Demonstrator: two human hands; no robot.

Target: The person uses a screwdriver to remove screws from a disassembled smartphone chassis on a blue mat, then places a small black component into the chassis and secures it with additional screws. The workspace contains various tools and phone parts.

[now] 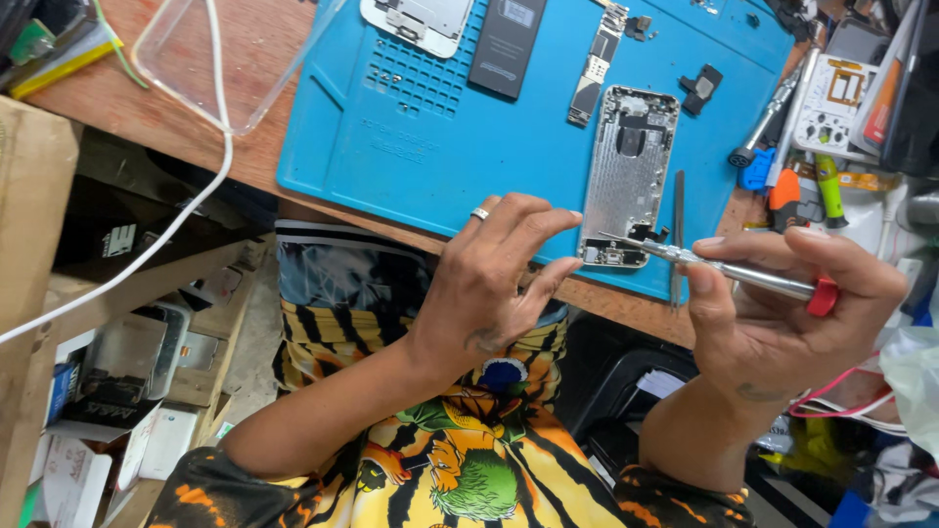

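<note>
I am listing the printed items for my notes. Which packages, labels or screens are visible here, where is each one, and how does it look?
Phone screen assembly: top edge of the blue mat, white, rounded corners.
Battery: right of it on the mat, black rectangle with a small pale label.
Cardboard boxes: lower left under the bench, white and brown.
Card package: right of the mat, white with orange parts.

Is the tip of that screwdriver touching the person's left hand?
Apart. The head view shows blue mat between the screwdriver tip and the left hand fingertips; the right hand holds the screwdriver.
</note>
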